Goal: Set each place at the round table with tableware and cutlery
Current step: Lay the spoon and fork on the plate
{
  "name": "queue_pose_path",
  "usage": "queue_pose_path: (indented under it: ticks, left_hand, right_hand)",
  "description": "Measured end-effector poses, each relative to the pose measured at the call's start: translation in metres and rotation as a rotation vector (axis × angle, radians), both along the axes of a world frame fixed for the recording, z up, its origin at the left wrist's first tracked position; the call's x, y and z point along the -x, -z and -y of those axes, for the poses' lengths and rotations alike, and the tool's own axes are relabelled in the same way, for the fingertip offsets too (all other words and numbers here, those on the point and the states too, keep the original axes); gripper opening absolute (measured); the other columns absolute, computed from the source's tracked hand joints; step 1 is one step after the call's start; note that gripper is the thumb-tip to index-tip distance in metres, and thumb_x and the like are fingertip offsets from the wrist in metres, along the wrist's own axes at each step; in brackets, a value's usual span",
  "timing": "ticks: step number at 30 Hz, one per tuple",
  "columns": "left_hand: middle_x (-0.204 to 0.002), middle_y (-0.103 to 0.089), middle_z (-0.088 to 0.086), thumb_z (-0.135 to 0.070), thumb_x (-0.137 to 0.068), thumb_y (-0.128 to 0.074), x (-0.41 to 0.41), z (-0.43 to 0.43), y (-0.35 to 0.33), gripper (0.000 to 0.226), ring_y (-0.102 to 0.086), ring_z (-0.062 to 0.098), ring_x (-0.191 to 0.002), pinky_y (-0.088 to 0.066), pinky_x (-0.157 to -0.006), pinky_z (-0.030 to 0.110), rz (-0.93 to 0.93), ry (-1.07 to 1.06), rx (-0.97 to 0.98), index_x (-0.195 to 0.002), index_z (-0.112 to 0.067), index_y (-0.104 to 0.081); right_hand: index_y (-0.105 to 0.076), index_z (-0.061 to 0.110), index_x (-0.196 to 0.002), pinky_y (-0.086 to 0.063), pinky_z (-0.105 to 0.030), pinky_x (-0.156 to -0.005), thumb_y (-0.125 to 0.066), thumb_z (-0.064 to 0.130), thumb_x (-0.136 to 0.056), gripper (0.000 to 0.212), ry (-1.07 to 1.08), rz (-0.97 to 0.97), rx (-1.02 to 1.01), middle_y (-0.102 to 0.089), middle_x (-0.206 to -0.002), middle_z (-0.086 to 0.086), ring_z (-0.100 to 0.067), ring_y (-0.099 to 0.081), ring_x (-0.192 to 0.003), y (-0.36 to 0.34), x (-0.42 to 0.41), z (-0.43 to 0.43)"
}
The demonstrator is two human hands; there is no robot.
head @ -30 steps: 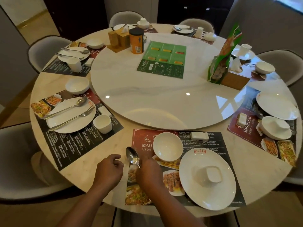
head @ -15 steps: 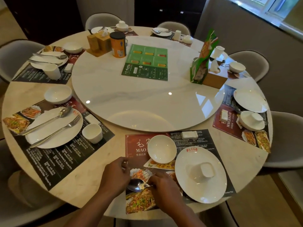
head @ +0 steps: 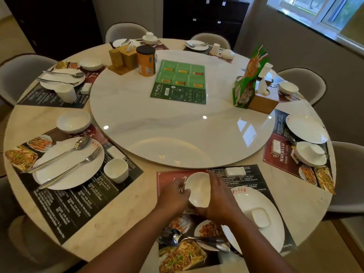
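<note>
I see my left hand [head: 173,196] with fingers curled onto the left rim of the small white bowl [head: 198,191], while my right hand [head: 219,200] lays nearly straight fingers along its right side. The bowl is empty, over the placemat [head: 256,178] at the near place. The plate [head: 275,233] beside it carries a cup [head: 260,218], and my right forearm covers part of it. A spoon [head: 173,238] lies nearer me; whether the bowl is lifted I can't tell
</note>
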State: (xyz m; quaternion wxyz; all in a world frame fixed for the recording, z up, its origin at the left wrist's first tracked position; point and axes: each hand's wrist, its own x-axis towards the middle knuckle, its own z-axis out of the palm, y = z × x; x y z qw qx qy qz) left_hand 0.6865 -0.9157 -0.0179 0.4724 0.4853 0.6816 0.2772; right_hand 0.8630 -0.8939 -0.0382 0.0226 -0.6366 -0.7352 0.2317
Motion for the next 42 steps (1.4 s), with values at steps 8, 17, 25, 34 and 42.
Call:
queue_pose_path:
  ticks: [8, 17, 25, 34, 42]
  left_hand:
    - [-0.114, -0.064, -0.01, -0.017, -0.091, -0.061, 0.044, 0.012, 0.009, 0.034, -0.06, 0.009, -0.099, -0.055, -0.084, 0.028, 0.007, -0.142, -0.018, -0.124, -0.028, -0.063]
    - [-0.115, -0.066, -0.01, -0.018, -0.09, -0.063, 0.082, 0.01, 0.016, 0.037, -0.064, 0.006, -0.097, -0.054, -0.079, 0.027, 0.027, -0.191, -0.013, -0.124, -0.033, -0.063]
    - [-0.118, -0.066, -0.006, -0.018, -0.09, -0.063, 0.082, 0.008, 0.018, 0.038, -0.063, 0.011, -0.102, -0.055, -0.085, 0.033, 0.029, -0.193, -0.019, -0.126, -0.033, -0.06]
    - [-0.114, -0.058, -0.01, -0.014, -0.087, -0.067, 0.067, 0.017, 0.006, 0.037, -0.058, 0.0, -0.089, -0.045, -0.069, 0.015, -0.184, -0.165, -0.238, -0.122, -0.026, -0.061]
    - [-0.098, -0.06, -0.018, -0.015, -0.088, -0.067, 0.003, 0.035, -0.006, 0.023, -0.061, -0.003, -0.08, -0.053, -0.068, 0.013, -0.172, 0.039, -0.347, -0.105, -0.03, -0.065]
  right_hand:
    - [0.0, 0.021, -0.154, -0.031, -0.043, -0.117, -0.078, 0.067, -0.053, 0.136, -0.046, -0.133, -0.098, -0.023, -0.157, -0.003, -0.024, -0.024, -0.145, 0.01, 0.044, 0.005]
    - [-0.024, 0.024, -0.147, -0.048, -0.041, -0.098, -0.073, 0.072, -0.049, 0.12, -0.083, -0.223, -0.113, -0.039, -0.14, 0.006, -0.015, -0.042, -0.127, 0.022, 0.085, -0.011]
    - [-0.018, 0.024, -0.15, -0.046, -0.042, -0.103, -0.073, 0.072, -0.049, 0.124, -0.099, -0.162, -0.086, -0.033, -0.146, 0.004, -0.017, -0.036, -0.132, 0.018, 0.087, -0.014]
    - [-0.032, 0.03, -0.147, -0.036, -0.036, -0.112, -0.078, 0.047, -0.075, 0.087, -0.1, -0.12, -0.06, -0.031, -0.15, 0.007, -0.016, -0.031, -0.138, -0.018, 0.045, 0.004]
    - [-0.042, 0.037, -0.142, -0.035, -0.037, -0.112, -0.071, 0.047, -0.083, 0.067, -0.048, 0.233, -0.054, -0.037, -0.151, 0.007, -0.018, -0.035, -0.138, -0.06, -0.058, 0.028]
